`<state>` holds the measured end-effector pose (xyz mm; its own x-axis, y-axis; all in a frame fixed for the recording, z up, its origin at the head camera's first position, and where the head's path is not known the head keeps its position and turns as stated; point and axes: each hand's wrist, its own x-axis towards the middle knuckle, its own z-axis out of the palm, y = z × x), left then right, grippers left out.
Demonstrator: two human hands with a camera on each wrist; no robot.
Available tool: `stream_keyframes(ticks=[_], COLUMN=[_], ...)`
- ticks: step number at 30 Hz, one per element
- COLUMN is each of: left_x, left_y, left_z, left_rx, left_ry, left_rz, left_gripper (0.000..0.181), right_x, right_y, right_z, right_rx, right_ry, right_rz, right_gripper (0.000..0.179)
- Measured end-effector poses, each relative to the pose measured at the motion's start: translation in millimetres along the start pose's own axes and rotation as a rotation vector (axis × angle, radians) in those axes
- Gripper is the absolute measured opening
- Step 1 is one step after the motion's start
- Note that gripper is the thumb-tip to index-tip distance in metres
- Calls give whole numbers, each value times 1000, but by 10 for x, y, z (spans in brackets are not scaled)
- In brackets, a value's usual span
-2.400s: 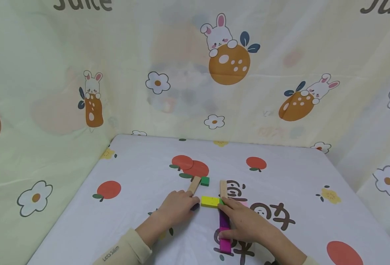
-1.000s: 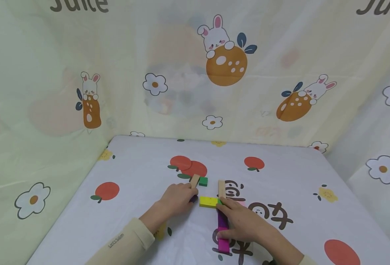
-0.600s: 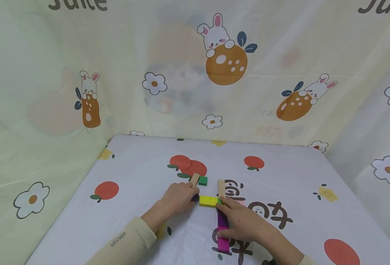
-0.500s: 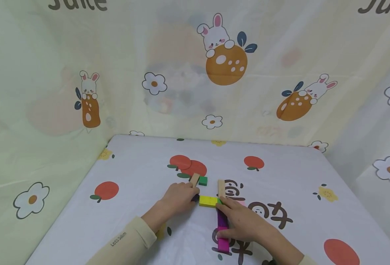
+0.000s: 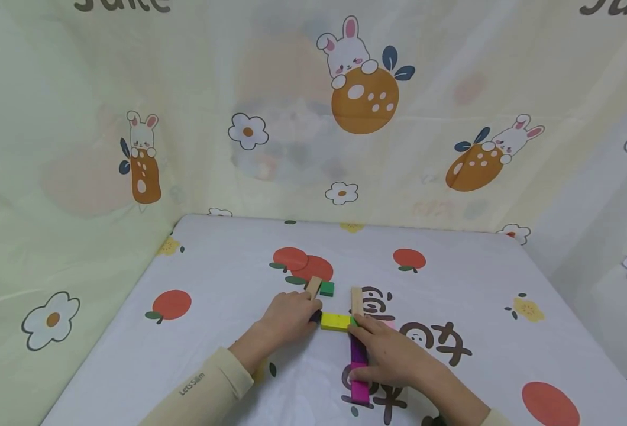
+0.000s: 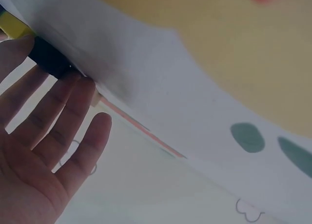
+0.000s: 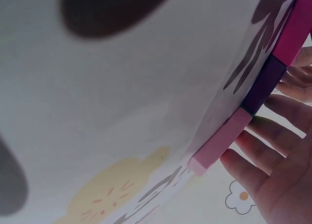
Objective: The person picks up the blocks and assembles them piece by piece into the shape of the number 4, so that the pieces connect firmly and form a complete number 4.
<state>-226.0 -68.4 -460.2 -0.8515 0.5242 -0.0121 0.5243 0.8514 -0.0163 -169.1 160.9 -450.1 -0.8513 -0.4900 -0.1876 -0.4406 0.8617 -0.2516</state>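
Note:
My left hand (image 5: 291, 316) pinches a dark navy block (image 6: 48, 58) between thumb and fingertips, just left of a yellow block (image 5: 335, 322). Beyond its fingers, a natural wood block (image 5: 314, 286) lies slantwise beside a small green block (image 5: 326, 289). My right hand (image 5: 390, 349) rests spread along a row of blocks, its thumb on the magenta block (image 5: 360, 391). A purple block (image 5: 358, 350) joins the magenta one end to end. In the right wrist view, straight fingertips touch a pink block (image 7: 222, 141). Fingers partly cover a bright green piece (image 5: 353, 321).
Another natural wood block (image 5: 356, 300) points away from the row at its far end. A white tablecloth (image 5: 228, 260) printed with fruit and dark lettering covers the table. Patterned curtains (image 5: 202, 154) stand behind and on both sides.
Compared with the earliest frame, my left hand has shifted slightly forward and the dark block sits nearer the yellow block's left end. The right hand stays in place. The head view drifts a little.

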Motion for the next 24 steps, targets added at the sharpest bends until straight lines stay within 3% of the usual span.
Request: stream_keyframes(ticks=[10, 15, 18, 24], left_x=[-46, -124, -194, -331], left_y=[27, 56, 107, 256], left_z=[-18, -47, -77, -57], left_rx=[51, 63, 74, 95], left_ry=[6, 41, 54, 21], left_rz=[-27, -35, 3, 94], left_gripper=[31, 35, 40, 57], right_x=[7, 5, 5, 21], right_y=[5, -4, -1, 12], right_z=[14, 28, 36, 47], right_rx=[3, -4, -9, -10], right_ry=[-10, -2, 6, 16], right_rz=[-5, 4, 4, -3], right_gripper=[87, 88, 88, 87])
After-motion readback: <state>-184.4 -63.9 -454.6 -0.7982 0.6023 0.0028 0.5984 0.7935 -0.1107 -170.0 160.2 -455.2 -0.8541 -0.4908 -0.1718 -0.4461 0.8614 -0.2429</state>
